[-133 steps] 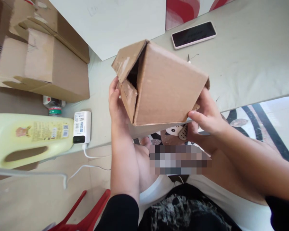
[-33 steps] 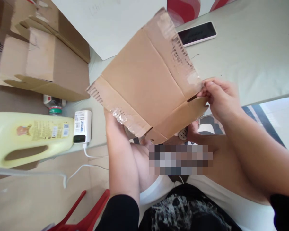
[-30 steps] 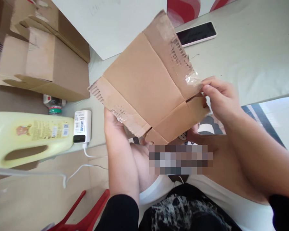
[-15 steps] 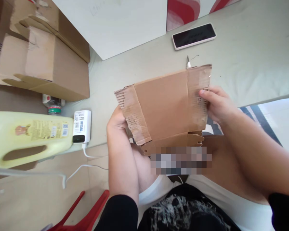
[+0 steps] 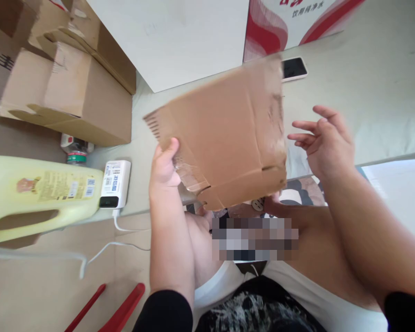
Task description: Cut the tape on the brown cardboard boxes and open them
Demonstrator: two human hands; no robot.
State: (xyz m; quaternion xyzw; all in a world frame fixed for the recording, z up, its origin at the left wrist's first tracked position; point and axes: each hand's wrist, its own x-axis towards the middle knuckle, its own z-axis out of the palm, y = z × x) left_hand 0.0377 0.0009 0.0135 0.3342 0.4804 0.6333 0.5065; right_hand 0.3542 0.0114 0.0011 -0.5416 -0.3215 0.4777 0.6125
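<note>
A flattened brown cardboard box [image 5: 221, 133] with torn tape along its flaps hangs in the air over the pale table [image 5: 366, 101]. My left hand [image 5: 164, 166] grips its lower left edge, thumb on top. Just right of the box, my right hand [image 5: 323, 140] is off the cardboard, fingers spread, holding nothing. The box is motion-blurred and covers part of a phone [image 5: 293, 68] lying behind it on the table.
Brown cartons [image 5: 72, 92] stand at the left. A yellow jug [image 5: 38, 193], a white power bank [image 5: 112, 182] with cable and a small bottle [image 5: 76, 152] lie below them. A white board [image 5: 180, 37] and a red-and-white carton [image 5: 280, 23] stand at the back. Red chair legs [image 5: 107, 309] show lower left.
My right hand has let go of the box's right flap and opened. The flattened box has swung up and left, held only by my left hand. The view tilted slightly up.
</note>
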